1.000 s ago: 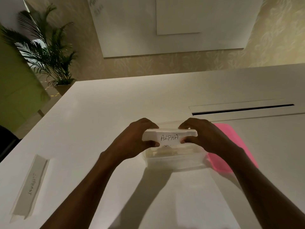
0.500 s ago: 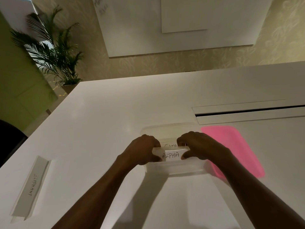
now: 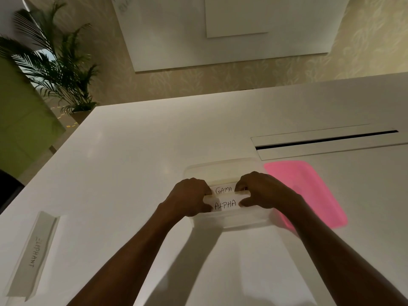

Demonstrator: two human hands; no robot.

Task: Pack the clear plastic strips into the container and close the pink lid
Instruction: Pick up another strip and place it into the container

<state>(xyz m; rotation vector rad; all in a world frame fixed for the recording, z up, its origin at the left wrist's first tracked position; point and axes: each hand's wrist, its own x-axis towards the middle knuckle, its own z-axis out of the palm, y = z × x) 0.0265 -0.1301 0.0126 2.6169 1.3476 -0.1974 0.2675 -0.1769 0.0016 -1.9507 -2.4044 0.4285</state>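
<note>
Over the container (image 3: pixel 223 167), the left hand (image 3: pixel 189 196) and right hand (image 3: pixel 262 191) each hold one end of the ALPHA strip (image 3: pixel 225 204) in a narrow pinching grip, beside the GAMA strip (image 3: pixel 224 189) already inside. The pink lid (image 3: pixel 309 191) lies on the counter (image 3: pixel 154 151) just right of the container, and the ELEPHANT strip (image 3: pixel 33 255) lies well to its left. If one end drops first, the strip may wedge against the wall and stop the lid from seating.
</note>
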